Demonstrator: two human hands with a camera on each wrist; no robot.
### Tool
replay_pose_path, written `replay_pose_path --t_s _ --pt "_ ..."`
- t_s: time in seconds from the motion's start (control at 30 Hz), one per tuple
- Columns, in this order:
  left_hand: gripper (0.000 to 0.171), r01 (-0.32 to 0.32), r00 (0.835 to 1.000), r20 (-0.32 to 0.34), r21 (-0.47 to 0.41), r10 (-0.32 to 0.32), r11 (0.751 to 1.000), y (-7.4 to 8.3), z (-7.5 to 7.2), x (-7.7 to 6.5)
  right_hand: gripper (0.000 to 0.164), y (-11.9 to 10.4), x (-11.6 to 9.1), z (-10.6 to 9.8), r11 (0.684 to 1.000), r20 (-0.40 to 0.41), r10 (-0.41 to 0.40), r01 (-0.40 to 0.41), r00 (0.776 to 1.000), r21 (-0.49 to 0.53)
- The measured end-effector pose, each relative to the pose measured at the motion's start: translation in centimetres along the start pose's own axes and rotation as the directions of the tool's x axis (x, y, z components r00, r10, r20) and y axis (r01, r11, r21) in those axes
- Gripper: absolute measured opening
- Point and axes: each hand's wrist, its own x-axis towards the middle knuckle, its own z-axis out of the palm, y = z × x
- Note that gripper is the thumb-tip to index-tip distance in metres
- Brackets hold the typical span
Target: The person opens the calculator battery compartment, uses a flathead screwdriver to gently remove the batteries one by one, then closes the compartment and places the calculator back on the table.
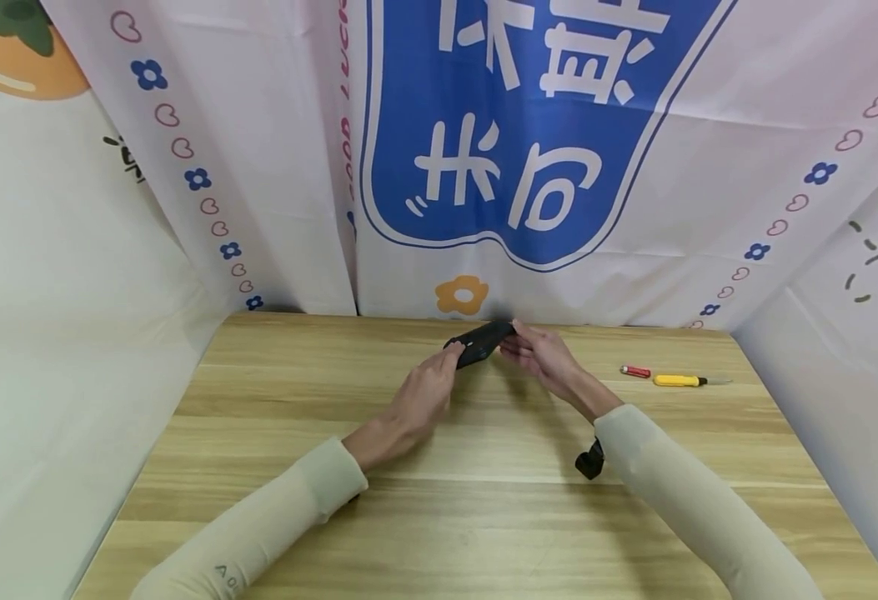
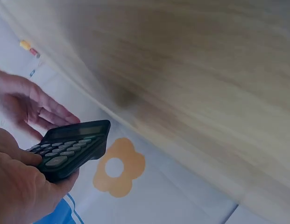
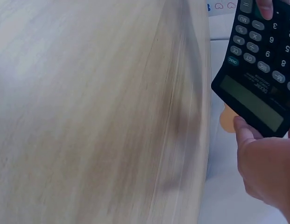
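A black calculator point(image 1: 476, 345) is held up in both hands near the table's back edge, tilted. My left hand point(image 1: 423, 393) grips its lower end, with the thumb over the keys point(image 2: 65, 148) in the left wrist view. At the display end, my right hand point(image 1: 547, 360) holds the edge between thumb and fingers; its exact contact is partly hidden. The right wrist view shows the calculator's face, with a blank grey display point(image 3: 252, 102) and rows of keys, a left-hand fingertip point(image 3: 265, 8) lying on them.
To the right on the wooden table point(image 1: 454, 533) lie a small red cylinder point(image 1: 635, 372), like a battery, and a yellow-handled screwdriver point(image 1: 680, 381). A printed cloth point(image 1: 296, 208) hangs behind the table. A black wrist device point(image 1: 590, 461) sticks out under the right sleeve.
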Motion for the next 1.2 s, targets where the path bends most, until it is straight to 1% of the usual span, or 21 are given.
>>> replay_pose_path --t_s 0.1,0.17,0.27,0.3,0.37,0.43,0.53,0.7,0.83,0.93,1.03,1.2 --pt "0.040 0.052 0.998 -0.014 -0.066 -0.053 0.996 0.0 0.0 0.4 0.060 0.0 0.1 0.0 0.999 0.023 -0.029 0.028 0.999 0.027" --pt "0.035 0.095 0.995 -0.011 -0.125 -0.097 0.988 0.0 -0.1 0.6 0.061 0.1 0.2 0.1 0.999 0.020 -0.040 0.039 0.999 0.038" --pt "0.032 0.155 0.987 0.001 -0.222 -0.159 0.963 0.1 -0.4 1.0 0.059 0.2 0.2 0.1 0.998 0.000 -0.054 0.054 0.999 0.017" --pt "0.031 0.173 0.984 0.007 -0.260 -0.177 0.950 0.1 -0.5 1.1 0.058 0.2 0.2 0.1 0.998 -0.003 -0.061 0.061 0.998 -0.004" --pt "0.031 0.191 0.980 0.008 -0.314 -0.199 0.930 0.2 -0.7 1.2 0.052 0.4 0.3 0.1 0.996 -0.006 -0.084 0.084 0.996 -0.038" --pt "0.031 0.195 0.979 0.004 -0.342 -0.206 0.919 0.3 -0.8 1.3 0.043 0.7 0.3 0.0 0.992 -0.003 -0.110 0.110 0.994 -0.069" --pt "0.032 0.198 0.978 0.006 -0.367 -0.211 0.909 0.4 -0.8 1.4 0.031 1.1 0.4 -0.2 0.985 -0.012 -0.148 0.147 0.989 -0.087" --pt "0.027 0.213 0.974 0.016 -0.398 -0.225 0.892 0.5 -0.8 1.4 0.020 1.6 0.5 -0.4 0.972 -0.028 -0.206 0.201 0.978 -0.118" --pt "0.022 0.210 0.974 0.009 -0.402 -0.225 0.891 0.4 -0.7 1.4 0.023 1.8 0.5 -0.7 0.962 -0.026 -0.242 0.237 0.970 -0.138" --pt "0.023 0.207 0.975 0.008 -0.400 -0.222 0.893 0.3 -0.6 1.4 0.031 1.8 0.4 -0.8 0.951 -0.033 -0.259 0.249 0.965 -0.183" --pt "0.024 0.228 0.971 0.027 -0.396 -0.237 0.889 0.1 -0.6 1.3 0.035 1.5 0.4 -0.9 0.921 -0.038 -0.285 0.263 0.958 -0.287" --pt "0.030 0.284 0.957 0.066 -0.397 -0.281 0.873 -0.2 -0.5 1.3 0.031 0.8 0.3 -1.1 0.836 -0.033 -0.340 0.286 0.940 -0.468"
